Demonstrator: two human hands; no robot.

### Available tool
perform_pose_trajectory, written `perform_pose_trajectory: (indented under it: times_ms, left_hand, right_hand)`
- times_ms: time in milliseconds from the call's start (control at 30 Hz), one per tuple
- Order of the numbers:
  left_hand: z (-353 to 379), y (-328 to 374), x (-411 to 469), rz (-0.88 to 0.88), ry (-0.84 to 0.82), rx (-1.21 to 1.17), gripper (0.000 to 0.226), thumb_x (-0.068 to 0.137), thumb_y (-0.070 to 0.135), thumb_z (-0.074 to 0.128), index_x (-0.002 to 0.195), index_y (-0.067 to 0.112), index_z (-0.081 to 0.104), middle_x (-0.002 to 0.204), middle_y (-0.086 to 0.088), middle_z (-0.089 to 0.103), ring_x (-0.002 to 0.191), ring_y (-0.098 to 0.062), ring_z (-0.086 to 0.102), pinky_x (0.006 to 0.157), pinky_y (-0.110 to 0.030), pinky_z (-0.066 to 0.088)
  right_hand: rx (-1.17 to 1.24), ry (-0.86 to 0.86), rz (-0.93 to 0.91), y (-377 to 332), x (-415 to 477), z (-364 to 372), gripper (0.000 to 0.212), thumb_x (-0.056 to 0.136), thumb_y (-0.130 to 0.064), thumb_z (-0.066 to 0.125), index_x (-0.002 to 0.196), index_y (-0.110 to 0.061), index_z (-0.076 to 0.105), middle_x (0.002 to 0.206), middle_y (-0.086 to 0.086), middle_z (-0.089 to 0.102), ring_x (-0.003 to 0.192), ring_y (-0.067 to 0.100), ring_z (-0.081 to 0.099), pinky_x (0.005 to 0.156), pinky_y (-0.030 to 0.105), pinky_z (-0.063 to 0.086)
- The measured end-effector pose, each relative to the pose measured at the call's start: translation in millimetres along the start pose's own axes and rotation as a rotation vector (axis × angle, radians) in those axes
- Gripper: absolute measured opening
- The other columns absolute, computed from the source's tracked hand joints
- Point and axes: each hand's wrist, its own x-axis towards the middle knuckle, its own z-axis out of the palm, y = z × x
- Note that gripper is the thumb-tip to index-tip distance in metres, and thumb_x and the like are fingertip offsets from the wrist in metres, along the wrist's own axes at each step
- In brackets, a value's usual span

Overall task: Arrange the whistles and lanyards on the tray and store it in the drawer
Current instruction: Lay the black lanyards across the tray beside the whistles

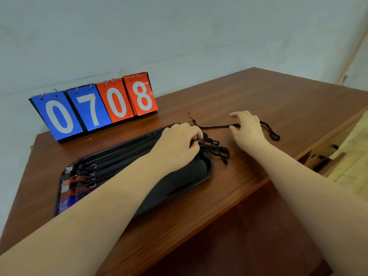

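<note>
With the left hand [179,144], clamping curled fingers round the bunched cord ends [215,150] spilling over the tray [208,170] edge just right of that hand. With the right hand [247,128], pinching one loose lanyard [215,127] between thumb and fingertips, keeping it flat on the bench [258,96], off the tray.

Judging the arranging as mostly done: noting several lanyards [123,154] lying lengthwise on the tray under the left forearm, and whistles [69,186] sitting in a row towards the left elbow. Counting as outstanding: laying the last lanyard, tucking in overhanging cords, storing the tray.

Seeing what is probably the drawer [322,156], standing open, below and right of the right wrist.

Recording a brown wood-grain bench, a flip scoreboard [93,106] reading 0708 beyond the left hand, a pale wall [179,36] behind, and a wooden pole [350,54] leaning far beyond the right hand.
</note>
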Motion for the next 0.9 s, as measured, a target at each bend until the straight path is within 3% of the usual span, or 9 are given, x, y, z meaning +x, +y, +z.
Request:
perform_pose_trajectory:
  times_ms: [100, 267, 433, 533, 600, 700, 833, 900]
  left_hand:
    - [10.4, 6.0, 26.1, -0.019, -0.057, 0.041, 0.023, 0.096, 0.025, 0.052, 0.116, 0.029, 0.061, 0.108, 0.006, 0.059, 0.102, -0.017, 0.055, 0.096, -0.045, 0.046]
    - [21.3, 13.1, 49.1, -0.056, -0.050, 0.049, 0.028, 0.095, 0.024, 0.051, 0.121, 0.028, 0.058, 0.109, 0.003, 0.059, 0.103, -0.021, 0.055, 0.095, -0.048, 0.046]
    - [25.3, 22.8, 43.3, -0.069, -0.063, 0.045, 0.031, 0.094, 0.024, 0.052, 0.125, 0.027, 0.056, 0.112, 0.002, 0.059, 0.105, -0.022, 0.054, 0.094, -0.046, 0.046]
    - [16.3, 22.3, 34.4, -0.071, -0.035, 0.037, 0.032, 0.094, 0.023, 0.052, 0.126, 0.026, 0.055, 0.115, 0.002, 0.060, 0.108, -0.023, 0.054, 0.096, -0.047, 0.046]
    - [5.0, 21.6, 28.3, -0.085, -0.002, 0.031, 0.036, 0.095, 0.023, 0.053, 0.130, 0.026, 0.052, 0.119, 0.002, 0.060, 0.111, -0.023, 0.054, 0.097, -0.048, 0.046]
    - [-15.4, 24.9, 19.5, -0.109, 0.056, -0.012, 0.043, 0.096, 0.020, 0.054, 0.138, 0.026, 0.046, 0.129, 0.001, 0.059, 0.119, -0.024, 0.052, 0.102, -0.049, 0.044]
    - [-45.8, 31.3, 6.6, -0.109, 0.166, -0.145, 0.055, 0.097, 0.023, 0.056, 0.147, 0.027, 0.033, 0.141, 0.001, 0.051, 0.128, -0.023, 0.047, 0.108, -0.047, 0.040]
    - [-63.7, 33.9, -0.7, -0.099, 0.213, -0.242, 0.059, 0.097, 0.023, 0.056, 0.149, 0.028, 0.028, 0.145, 0.001, 0.049, 0.129, -0.020, 0.047, 0.105, -0.036, 0.041]
  right_hand:
    - [-0.008, -0.085, 0.109, 10.0, 11.9, 11.2, 0.048, 0.097, -0.034, 0.059, 0.142, -0.022, 0.047, 0.143, 0.003, 0.046, 0.132, 0.030, 0.039, 0.107, 0.042, 0.037]
    - [-0.157, -0.014, 0.075, 8.6, 9.9, 18.8, 0.027, 0.099, -0.035, 0.054, 0.119, -0.018, 0.064, 0.118, 0.005, 0.061, 0.116, 0.027, 0.049, 0.094, 0.038, 0.045]
    - [-0.208, -0.042, 0.182, 2.7, 3.2, 14.4, 0.028, 0.100, -0.035, 0.052, 0.113, -0.015, 0.067, 0.109, 0.007, 0.066, 0.110, 0.027, 0.054, 0.087, 0.039, 0.051]
    - [-0.080, 0.031, 0.203, -5.3, -7.9, 5.1, 0.024, 0.102, -0.031, 0.049, 0.108, -0.013, 0.064, 0.101, 0.005, 0.063, 0.109, 0.027, 0.051, 0.088, 0.042, 0.049]
    - [0.036, 0.143, 0.137, -15.4, -18.8, -5.4, 0.016, 0.102, -0.028, 0.048, 0.101, -0.014, 0.057, 0.086, 0.001, 0.055, 0.101, 0.025, 0.050, 0.080, 0.040, 0.048]
    - [0.106, 0.291, -0.020, -45.8, -33.0, -27.9, 0.010, 0.102, -0.025, 0.048, 0.096, -0.018, 0.052, 0.085, 0.003, 0.052, 0.089, 0.025, 0.050, 0.067, 0.037, 0.042]
    - [0.098, 0.430, -0.304, -98.8, -46.7, -65.0, 0.014, 0.100, -0.019, 0.052, 0.103, -0.008, 0.059, 0.085, 0.006, 0.057, 0.088, 0.028, 0.051, 0.071, 0.039, 0.042]
    - [0.074, 0.450, -0.443, -125.1, -54.5, -78.6, 0.015, 0.099, -0.019, 0.053, 0.105, -0.006, 0.060, 0.087, 0.010, 0.061, 0.089, 0.030, 0.052, 0.073, 0.041, 0.043]
